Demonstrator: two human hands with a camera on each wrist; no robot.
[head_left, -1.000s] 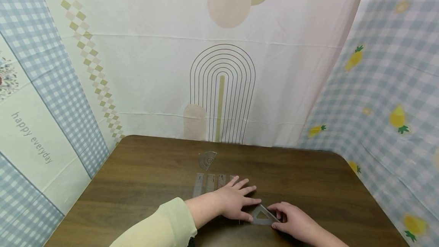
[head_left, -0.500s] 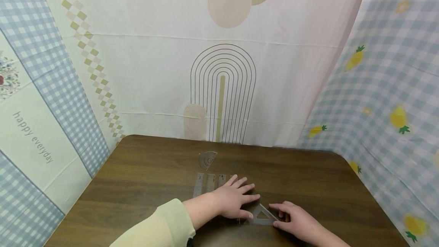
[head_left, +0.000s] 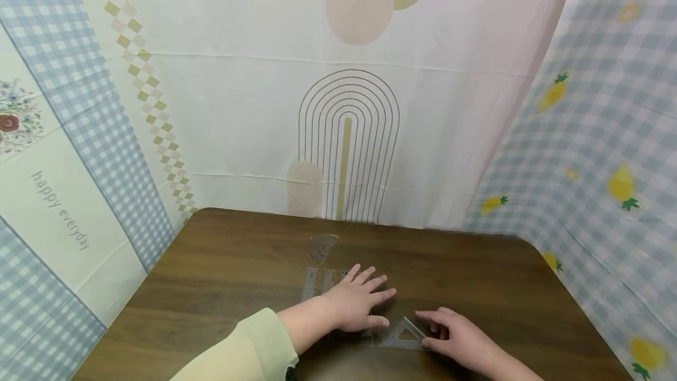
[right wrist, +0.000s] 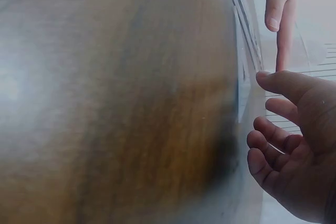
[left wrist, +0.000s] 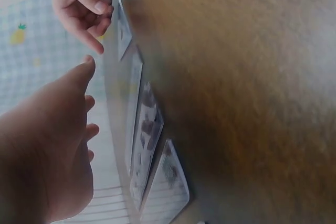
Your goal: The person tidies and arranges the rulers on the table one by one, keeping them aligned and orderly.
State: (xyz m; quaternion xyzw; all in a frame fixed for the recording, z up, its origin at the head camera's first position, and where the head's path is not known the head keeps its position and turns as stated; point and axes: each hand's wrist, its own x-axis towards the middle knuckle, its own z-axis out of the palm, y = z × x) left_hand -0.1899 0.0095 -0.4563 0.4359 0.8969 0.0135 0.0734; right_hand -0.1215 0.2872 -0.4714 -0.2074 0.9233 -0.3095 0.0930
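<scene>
My left hand [head_left: 354, 304] hovers flat, fingers spread, over a row of clear rulers [head_left: 309, 287], hiding most of those on the right. In the left wrist view a gap shows between that hand and the clear rulers [left wrist: 147, 135] on the table. Right of it lies a clear triangular set square [head_left: 400, 344] with a triangular cutout. My right hand [head_left: 455, 334] is at the set square's right corner, thumb tip right at the edge, index finger extended and the others loosely curled. In the right wrist view nothing shows between its thumb and fingers.
A clear protractor [head_left: 321, 249] lies beyond the rulers on the brown wooden table [head_left: 238, 263]. A white patterned cloth [head_left: 238, 122] hangs behind the table, and blue checked cloth [head_left: 592, 193] hangs along the right side.
My left hand has drawn slightly left and away from the set square, uncovering its left corner and a ruler's edge. The right hand has stayed nearly in place. The head view has shifted slightly.
</scene>
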